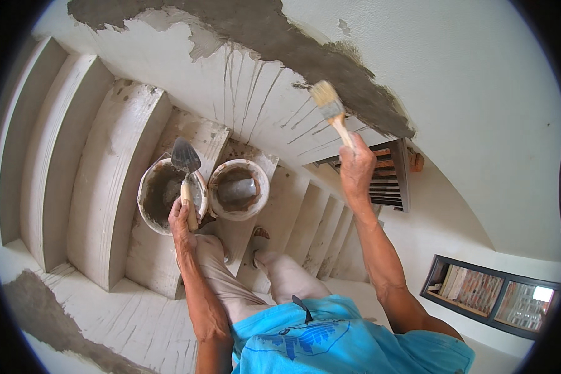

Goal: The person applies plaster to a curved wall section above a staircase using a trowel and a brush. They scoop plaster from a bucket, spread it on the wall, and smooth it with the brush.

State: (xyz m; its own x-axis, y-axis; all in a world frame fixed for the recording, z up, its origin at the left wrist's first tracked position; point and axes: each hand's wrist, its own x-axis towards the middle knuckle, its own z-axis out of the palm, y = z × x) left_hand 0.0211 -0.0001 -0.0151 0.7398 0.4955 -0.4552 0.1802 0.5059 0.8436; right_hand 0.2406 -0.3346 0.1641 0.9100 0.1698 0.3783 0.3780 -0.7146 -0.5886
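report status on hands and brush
Left grip: trowel. Right grip: brush, bristles by grey wall patch, contact unclear. Two buckets crowd the stairs beside the legs.

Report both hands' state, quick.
Left hand: closed around the wooden handle of a pointed trowel.
Right hand: closed around the handle of a flat paintbrush.

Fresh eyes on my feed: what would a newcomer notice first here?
Probably the dark grey band across the pale wall at the top, with a brush in the right hand held near it. Next, the bright blue shirt at the bottom edge. Left of centre, the left hand holds a trowel over the left one of two buckets on the stairs.
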